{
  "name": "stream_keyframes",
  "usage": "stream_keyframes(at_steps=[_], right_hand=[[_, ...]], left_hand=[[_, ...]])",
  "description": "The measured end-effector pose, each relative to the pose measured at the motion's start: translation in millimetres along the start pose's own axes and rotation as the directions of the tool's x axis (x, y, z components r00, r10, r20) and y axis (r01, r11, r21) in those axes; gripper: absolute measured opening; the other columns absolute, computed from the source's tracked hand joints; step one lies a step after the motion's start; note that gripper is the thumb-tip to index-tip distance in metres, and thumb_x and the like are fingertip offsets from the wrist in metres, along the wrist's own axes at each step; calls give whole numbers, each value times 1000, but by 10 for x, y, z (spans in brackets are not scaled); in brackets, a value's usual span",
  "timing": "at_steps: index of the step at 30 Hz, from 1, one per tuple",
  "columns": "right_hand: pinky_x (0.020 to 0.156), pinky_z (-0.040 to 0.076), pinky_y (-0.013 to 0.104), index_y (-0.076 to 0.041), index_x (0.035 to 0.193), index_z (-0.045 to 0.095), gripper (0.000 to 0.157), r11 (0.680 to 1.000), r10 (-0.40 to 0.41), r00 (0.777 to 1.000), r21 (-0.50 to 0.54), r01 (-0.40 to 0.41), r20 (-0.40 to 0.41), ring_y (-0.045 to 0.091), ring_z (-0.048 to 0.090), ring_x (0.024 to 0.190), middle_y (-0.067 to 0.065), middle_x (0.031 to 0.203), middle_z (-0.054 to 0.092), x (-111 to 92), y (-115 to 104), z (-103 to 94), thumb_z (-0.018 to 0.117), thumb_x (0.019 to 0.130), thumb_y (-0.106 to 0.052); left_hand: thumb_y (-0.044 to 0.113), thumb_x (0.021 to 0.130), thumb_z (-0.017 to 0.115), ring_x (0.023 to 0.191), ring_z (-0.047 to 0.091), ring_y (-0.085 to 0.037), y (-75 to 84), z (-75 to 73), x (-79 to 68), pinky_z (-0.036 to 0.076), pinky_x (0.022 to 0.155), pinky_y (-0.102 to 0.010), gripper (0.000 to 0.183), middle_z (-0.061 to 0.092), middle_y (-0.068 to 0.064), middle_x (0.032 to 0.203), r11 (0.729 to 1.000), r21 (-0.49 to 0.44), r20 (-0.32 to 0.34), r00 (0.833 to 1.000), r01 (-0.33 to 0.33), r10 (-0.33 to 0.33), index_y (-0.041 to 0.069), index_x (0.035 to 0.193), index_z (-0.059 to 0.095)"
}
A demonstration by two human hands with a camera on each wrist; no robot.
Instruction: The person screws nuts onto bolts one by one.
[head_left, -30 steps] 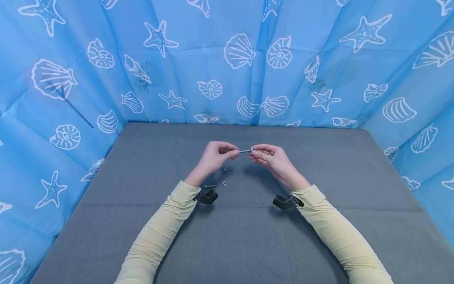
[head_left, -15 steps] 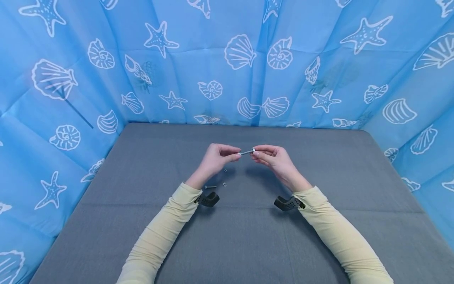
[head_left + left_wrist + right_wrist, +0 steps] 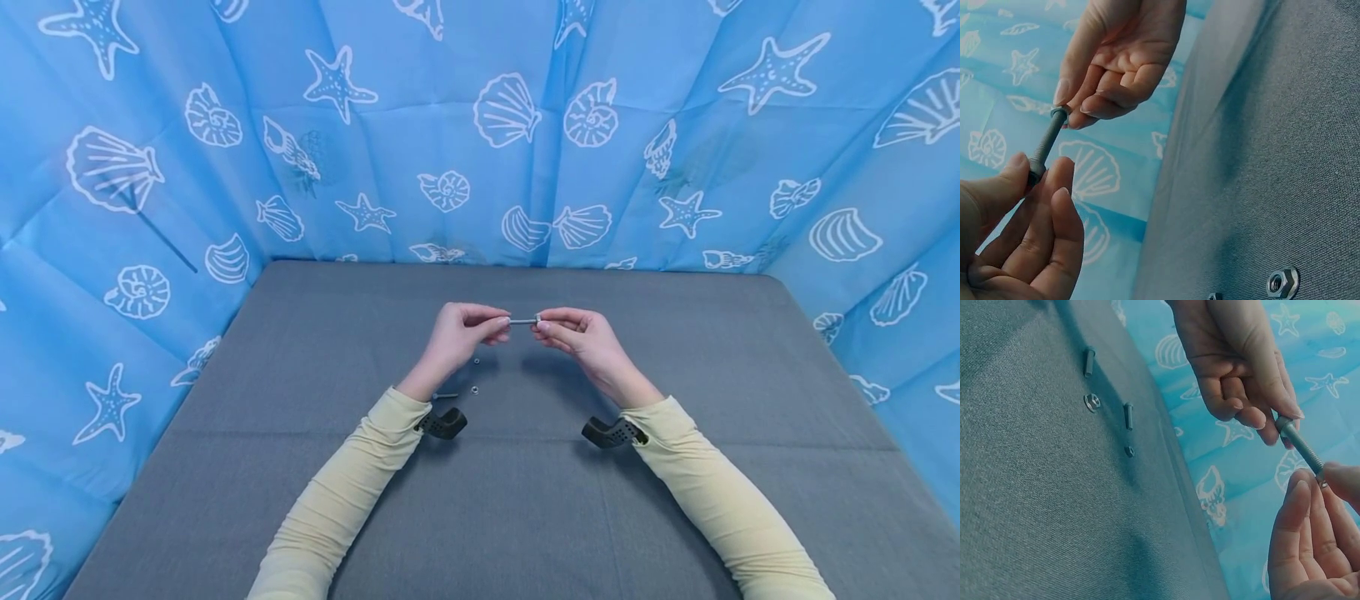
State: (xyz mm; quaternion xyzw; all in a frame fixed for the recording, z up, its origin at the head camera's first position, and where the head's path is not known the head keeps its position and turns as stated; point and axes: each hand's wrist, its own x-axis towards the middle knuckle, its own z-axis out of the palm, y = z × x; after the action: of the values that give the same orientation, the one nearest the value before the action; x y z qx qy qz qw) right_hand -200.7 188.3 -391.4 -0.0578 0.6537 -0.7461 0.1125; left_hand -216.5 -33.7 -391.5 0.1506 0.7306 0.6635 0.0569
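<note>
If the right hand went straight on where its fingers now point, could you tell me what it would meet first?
Beyond the bolt, whose near end it pinches at the nut, the right hand would probably meet the left hand holding the other end; depth is hard to judge.

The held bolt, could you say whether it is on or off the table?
Off: the left hand holds the bolt up; the wrist views show curtain behind it, not table.

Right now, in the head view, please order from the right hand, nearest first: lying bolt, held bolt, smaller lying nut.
1. Held bolt: one end at the right hand.
2. Smaller lying nut: to its left.
3. Lying bolt: farthest left.
</note>
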Motion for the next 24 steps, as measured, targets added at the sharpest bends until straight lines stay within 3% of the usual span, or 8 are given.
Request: stream_keyframes(at_steps=[9,17,24], right_hand=[[86,54,34,18,125,48,48,1000,7,1000,30,-7,-10,20,67,94,9,96,71,-14,9,15,66,91,-10],[82,55,33,0,107,64,29,994,30,999,-108,-34,-32,16,66,87,15,100,68,-12,-2,5,68,91,-24],[86,54,39,6,114,59,39,993,46,999,-109,-47,-9,20,67,88,17,100,68,19,25,-24,67,92,-25]], left_hand=[[10,86,72,83,70,-17,-25,14,-5,55,83,-45,22,73,-8,89,999,34,7,1000,26,-26,3,106,72],[8,84,74,81,71,-20,-29,18,2,58,75,-33,18,72,-11,89,999,-21,-13,999,-30,30,1,100,73],[7,84,74,82,71,-20,-18,15,-4,58,75,-32,18,72,-11,90,999,-26,-14,999,-32,32,1,101,74]])
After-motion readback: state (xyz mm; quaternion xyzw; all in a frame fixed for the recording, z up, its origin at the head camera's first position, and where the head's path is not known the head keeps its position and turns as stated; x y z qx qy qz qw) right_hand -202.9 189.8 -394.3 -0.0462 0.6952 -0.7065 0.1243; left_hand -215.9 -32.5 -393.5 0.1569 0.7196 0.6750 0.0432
